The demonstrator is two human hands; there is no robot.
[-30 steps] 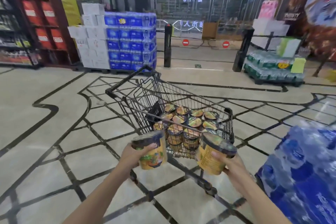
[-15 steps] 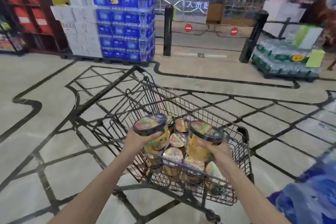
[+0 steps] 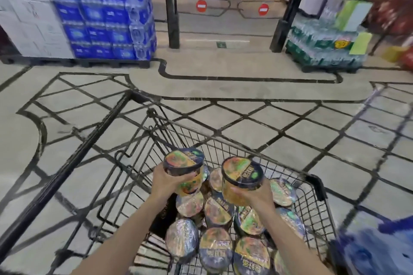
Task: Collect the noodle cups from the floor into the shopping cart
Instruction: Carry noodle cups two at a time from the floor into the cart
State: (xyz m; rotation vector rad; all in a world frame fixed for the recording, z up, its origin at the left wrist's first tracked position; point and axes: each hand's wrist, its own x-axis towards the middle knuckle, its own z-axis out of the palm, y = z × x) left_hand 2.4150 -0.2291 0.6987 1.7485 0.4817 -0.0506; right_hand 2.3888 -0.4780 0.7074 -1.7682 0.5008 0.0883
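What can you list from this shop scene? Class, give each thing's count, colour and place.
held noodle cups: two, yellow with dark lids, one in each hand above the cart
noodle cups in cart: about ten, dark foil lids, piled in the basket
shopping cart: one, black wire, centre foreground
water packs: one stack, blue, far left
white boxes: one stack, left of it
gate posts: two, black, far centre
no-entry signs: two, red, on the gates
left hand: grips one cup
right hand: grips the other

Two noodle cups sit side by side above the shopping cart (more cups lie inside it).
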